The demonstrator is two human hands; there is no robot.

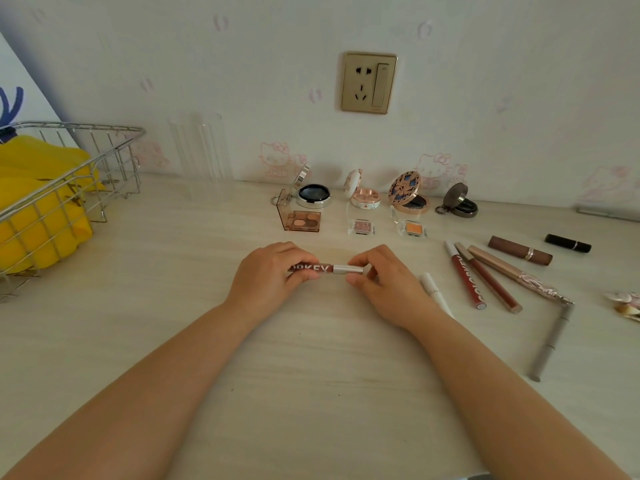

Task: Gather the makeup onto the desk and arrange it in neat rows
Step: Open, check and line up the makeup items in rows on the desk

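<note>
**Both hands hold a lip gloss tube over the desk**

The left hand (273, 271) curls round the dark red body of a lip gloss tube (325, 269), while the right hand (384, 282) pinches its silver cap between thumb and fingers. The tube lies level, just above the pale wood-grain desk (311, 375), near the middle of it.

Along the wall stands a back row of open compacts: a silver one with a dark pan (311, 195), a white and pink one (363, 194), a patterned rose-gold one (408, 197) and a small dark grey one (459, 202). In front of them lie an open brown eyeshadow palette (301, 220), a single pink eyeshadow (361, 226) and a single orange eyeshadow (414, 229).

To the right, a white pencil (436, 294) lies just beside the right wrist. Further right lie a red lip gloss (467, 275), a slimmer red lip tube (490, 278) and a gold-capped wand (512, 271), close together. A brown lipstick (519, 251), a black lipstick (568, 243) and a grey pencil (550, 341) lie apart.

A wire basket (114, 157) holding something yellow sits at the left edge.
</note>
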